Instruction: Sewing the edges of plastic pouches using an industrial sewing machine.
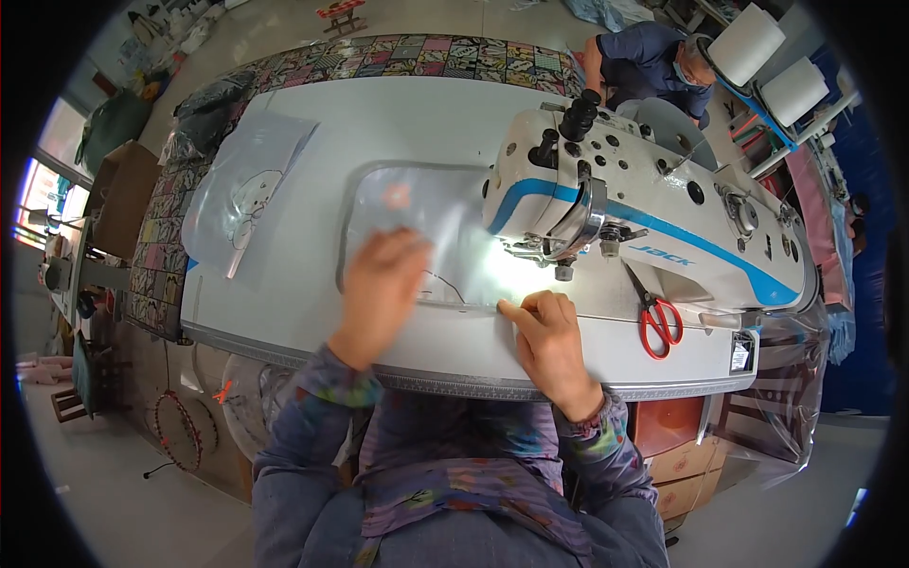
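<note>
In the head view, the pale see-through sheet (pixel 451 222) lies on the white surface (pixel 275 303) in front of you, its right side running in beneath the head of the sewing machine (pixel 653 213). Your left grip (pixel 379 293) is over the sheet's left part, blurred; you cannot tell from this how far it is open or whether it has hold of anything. Your right grip (pixel 552 346) is curled, thumb and forefinger together at the sheet's near right corner; whether they pinch it or just press is unclear.

With so little visibly steadying it, the slick sheet could skew or ruck if you pull harder on one side. Your right fingertips are near the lit needle area, so feeding with them could bring them too close. The thin dark line (pixel 445 282) near the sheet's front edge, if loose thread, could snag. The red-handled scissors (pixel 650 301) lie just right of that hand, where a sleeve might knock them.
</note>
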`<action>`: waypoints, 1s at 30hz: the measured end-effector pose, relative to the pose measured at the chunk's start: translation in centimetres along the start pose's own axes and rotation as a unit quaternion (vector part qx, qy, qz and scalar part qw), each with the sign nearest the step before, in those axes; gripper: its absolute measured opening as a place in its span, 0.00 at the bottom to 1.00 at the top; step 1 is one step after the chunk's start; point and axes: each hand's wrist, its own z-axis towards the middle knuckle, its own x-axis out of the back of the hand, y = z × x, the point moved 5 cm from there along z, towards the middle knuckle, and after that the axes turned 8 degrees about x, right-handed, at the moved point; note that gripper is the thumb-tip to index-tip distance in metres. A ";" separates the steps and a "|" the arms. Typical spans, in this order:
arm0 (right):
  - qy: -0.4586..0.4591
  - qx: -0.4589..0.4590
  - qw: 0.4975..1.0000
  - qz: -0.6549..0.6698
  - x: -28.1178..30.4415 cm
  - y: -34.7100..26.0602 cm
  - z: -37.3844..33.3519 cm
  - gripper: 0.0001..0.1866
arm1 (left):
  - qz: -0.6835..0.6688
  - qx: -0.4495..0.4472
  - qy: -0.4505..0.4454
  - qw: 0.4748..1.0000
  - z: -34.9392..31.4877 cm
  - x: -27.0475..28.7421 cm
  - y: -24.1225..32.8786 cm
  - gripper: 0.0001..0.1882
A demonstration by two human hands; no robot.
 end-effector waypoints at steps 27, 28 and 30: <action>-0.034 -0.118 0.961 0.247 -2.3 -4.1 3.1 0.20 | -0.094 0.057 -0.223 0.969 -5.5 0.6 3.1 0.18; -0.033 -0.119 0.962 0.244 -2.7 -3.5 2.8 0.20 | -0.170 0.024 -0.218 0.961 -6.6 -1.0 4.7 0.19; 0.018 -0.167 0.976 0.142 -3.3 -1.0 1.4 0.19 | -0.190 0.033 -0.281 0.940 -4.8 -0.3 6.8 0.18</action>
